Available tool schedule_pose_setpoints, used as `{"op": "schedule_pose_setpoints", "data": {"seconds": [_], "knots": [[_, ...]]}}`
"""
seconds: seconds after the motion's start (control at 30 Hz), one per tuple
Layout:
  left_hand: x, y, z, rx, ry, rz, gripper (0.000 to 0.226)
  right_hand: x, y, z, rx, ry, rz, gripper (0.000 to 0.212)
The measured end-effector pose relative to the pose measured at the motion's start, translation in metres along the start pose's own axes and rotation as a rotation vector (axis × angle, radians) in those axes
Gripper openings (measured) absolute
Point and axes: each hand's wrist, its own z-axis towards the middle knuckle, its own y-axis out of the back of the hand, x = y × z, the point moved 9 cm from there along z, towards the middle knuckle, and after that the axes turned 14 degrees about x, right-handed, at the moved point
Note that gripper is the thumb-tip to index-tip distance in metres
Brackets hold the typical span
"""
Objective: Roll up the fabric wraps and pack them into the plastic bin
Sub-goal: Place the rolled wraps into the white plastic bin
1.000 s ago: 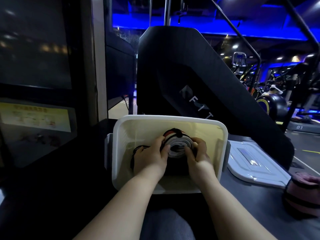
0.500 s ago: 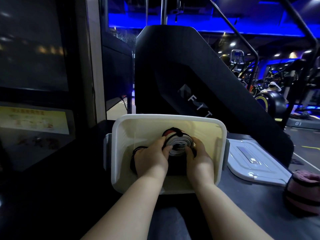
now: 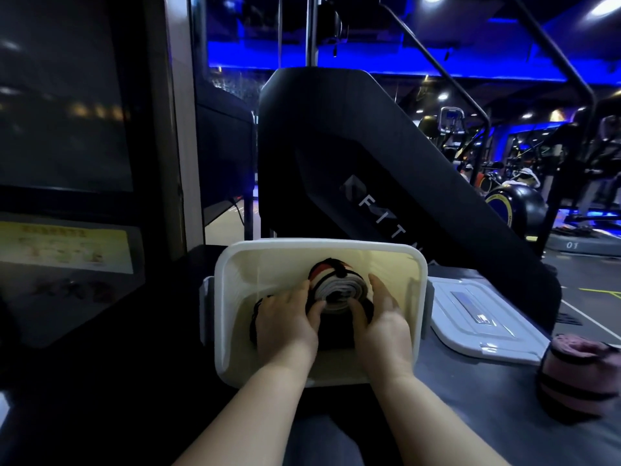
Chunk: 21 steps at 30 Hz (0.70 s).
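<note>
Inside the plastic bin point(image 3: 321, 244), toward its back wall, a rolled wrap point(image 3: 339, 285) of white, red and black fabric sits with its spiral end facing the camera, gripped between both hands. The left hand point(image 3: 285, 319) curls against the roll's left side and the right hand point(image 3: 384, 319) cups its right side, thumbs at the front face. This two-sided squeeze looks meant to stop the coil springing loose while it is seated. Dark fabric point(image 3: 256, 309) shows beside and under the left hand, likely another packed wrap, though it is too dim to be sure. The bin stands on the dark surface point(image 3: 470, 401) close to the person's body, so both hands reach in easily. Its lid point(image 3: 484, 319) lies just beside it on the right, out of the way, and a pink bundle point(image 3: 578, 376) sits near the right edge.
</note>
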Motion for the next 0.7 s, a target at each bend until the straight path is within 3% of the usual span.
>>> {"op": "schedule_pose_setpoints", "data": {"seconds": [0.1, 0.2, 0.33, 0.53, 0.7], "knots": [[-0.005, 0.003, -0.013, -0.075, -0.009, 0.033, 0.049, 0.007, 0.007, -0.011, -0.006, -0.003, -0.074, 0.046], [-0.023, 0.009, -0.03, -0.143, -0.05, 0.028, 0.045, 0.02, 0.014, -0.018, -0.045, 0.086, -0.134, 0.025], [-0.04, 0.004, -0.05, -0.006, 0.0, -0.158, 0.043, 0.034, 0.037, -0.035, -0.083, 0.186, -0.148, 0.01], [-0.085, -0.036, -0.088, 0.19, -0.064, -0.305, 0.033, -0.01, 0.094, -0.07, -0.032, 0.103, -0.302, 0.017], [-0.137, -0.081, -0.105, 0.358, -0.076, -0.44, 0.027, -0.055, 0.165, -0.1, -0.202, 0.021, -0.369, 0.019]]}}
